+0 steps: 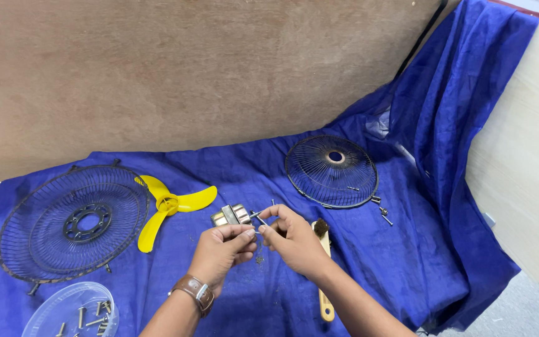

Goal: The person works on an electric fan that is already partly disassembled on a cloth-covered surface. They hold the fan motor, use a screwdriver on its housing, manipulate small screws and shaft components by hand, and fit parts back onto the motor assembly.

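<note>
With the two wire guards [73, 221] [332, 170] and the yellow blade [169, 209] already off and lying on the blue cloth [407, 249], your left hand [223, 249] and right hand [291, 237] pinch a long bolt [259, 217] just near the bare motor [232, 214], which still looks undone.

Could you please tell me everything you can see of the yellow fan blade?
The fan blade is bright yellow, apparently plastic, with three curved blades around a round hub. It lies flat on the blue cloth, detached from any fan. One blade points right, one down-left; the third, up-left, reaches the rim of the large wire guard, which seems to overlap it. No hand touches it; the hands work to its right.
</note>
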{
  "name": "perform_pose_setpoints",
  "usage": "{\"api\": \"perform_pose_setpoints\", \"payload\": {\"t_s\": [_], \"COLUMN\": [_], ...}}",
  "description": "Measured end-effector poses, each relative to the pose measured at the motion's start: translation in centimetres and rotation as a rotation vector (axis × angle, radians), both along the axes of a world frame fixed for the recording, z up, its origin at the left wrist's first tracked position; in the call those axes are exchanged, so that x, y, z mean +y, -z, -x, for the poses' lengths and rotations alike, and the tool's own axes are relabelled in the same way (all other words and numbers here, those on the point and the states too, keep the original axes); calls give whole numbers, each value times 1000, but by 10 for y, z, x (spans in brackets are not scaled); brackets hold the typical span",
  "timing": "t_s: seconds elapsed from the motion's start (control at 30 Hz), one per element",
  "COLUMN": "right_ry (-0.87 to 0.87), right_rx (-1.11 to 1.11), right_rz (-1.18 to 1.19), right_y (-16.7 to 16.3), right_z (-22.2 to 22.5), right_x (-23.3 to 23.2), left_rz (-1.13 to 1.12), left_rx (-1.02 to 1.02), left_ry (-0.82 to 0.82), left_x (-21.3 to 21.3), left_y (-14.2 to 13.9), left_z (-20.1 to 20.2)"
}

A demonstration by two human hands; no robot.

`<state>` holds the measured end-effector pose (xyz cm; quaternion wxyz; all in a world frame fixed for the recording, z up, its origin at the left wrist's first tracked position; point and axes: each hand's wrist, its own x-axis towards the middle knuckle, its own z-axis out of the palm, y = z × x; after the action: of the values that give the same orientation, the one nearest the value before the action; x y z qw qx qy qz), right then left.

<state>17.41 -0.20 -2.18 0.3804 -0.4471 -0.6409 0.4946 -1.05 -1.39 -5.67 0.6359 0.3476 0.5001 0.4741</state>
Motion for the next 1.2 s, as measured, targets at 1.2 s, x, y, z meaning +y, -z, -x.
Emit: {"api": "perform_pose_setpoints", "payload": {"t_s": [1.2], "right_ry": [-76], "right_rx": [-518], "right_rz": [-263], "right_y": [-23], "right_z": [3], "right_x": [-7], "left_rz": [-72], "left_rx": [119], "left_ry": [-69], "left_x": [0], "left_y": [5], "left_z": [1]}}
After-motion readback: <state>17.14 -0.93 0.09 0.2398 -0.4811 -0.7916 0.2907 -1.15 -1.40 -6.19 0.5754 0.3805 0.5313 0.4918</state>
